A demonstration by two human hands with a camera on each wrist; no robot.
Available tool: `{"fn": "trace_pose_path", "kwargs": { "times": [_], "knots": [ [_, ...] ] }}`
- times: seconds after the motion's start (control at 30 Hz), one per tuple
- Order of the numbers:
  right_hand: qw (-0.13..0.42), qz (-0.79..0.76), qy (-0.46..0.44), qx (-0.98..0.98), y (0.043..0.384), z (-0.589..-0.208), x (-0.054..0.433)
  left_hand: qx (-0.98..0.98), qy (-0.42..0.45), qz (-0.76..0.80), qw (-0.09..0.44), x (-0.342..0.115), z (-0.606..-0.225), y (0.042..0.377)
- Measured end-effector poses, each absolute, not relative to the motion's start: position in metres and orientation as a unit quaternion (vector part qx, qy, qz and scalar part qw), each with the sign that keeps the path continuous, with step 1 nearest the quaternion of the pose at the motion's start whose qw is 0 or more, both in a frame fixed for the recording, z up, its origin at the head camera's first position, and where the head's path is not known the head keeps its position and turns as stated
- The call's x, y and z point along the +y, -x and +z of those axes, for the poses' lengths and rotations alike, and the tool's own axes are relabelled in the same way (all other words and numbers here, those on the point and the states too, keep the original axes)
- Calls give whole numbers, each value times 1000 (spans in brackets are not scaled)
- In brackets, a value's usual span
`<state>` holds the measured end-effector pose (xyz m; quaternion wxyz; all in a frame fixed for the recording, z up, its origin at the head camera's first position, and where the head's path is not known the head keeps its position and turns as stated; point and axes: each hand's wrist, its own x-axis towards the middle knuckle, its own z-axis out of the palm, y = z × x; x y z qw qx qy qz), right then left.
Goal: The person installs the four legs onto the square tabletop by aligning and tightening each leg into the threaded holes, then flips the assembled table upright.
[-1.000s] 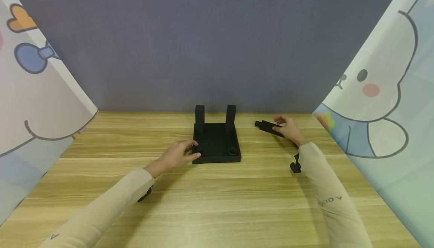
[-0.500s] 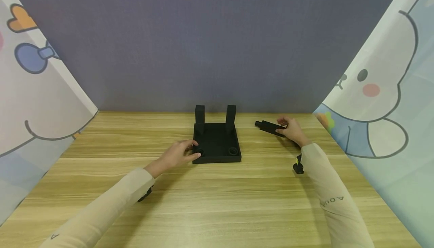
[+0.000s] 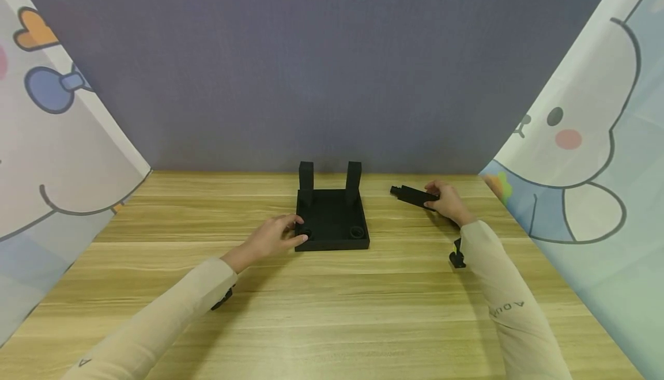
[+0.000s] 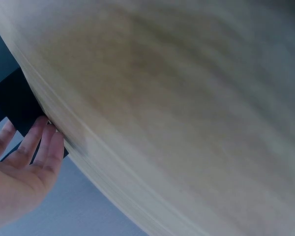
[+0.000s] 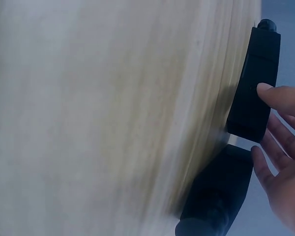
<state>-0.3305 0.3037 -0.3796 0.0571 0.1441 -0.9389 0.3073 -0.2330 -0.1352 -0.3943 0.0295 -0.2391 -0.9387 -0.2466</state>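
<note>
A black square tray-like base with two upright posts at its back lies on the table. Two round rings sit at its front corners, the left one partly covered by fingers. My left hand rests against the base's left front corner, thumb and fingers apart. At the right, my right hand pinches a black block with a round peg end, thumb on its near face; the block lies along the tabletop. Just beside it, a second black piece with a rounded end touches or nearly touches a fingertip.
The wood-grain table ends at a grey partition behind the base. Cartoon-printed cloths flank both sides. A small black wrist device hangs under the right sleeve.
My right hand has shifted slightly right along the black block, and its fingers have drawn closer to it. The left hand and the base have stayed put.
</note>
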Motion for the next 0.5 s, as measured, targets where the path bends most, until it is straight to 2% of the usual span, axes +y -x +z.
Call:
{"fn": "trace_pose_path", "kwargs": {
  "times": [0.5],
  "knots": [
    [59, 244, -165, -954, 331, -382, 301, -939, 240, -245, 28, -135, -394, 232]
  ]
}}
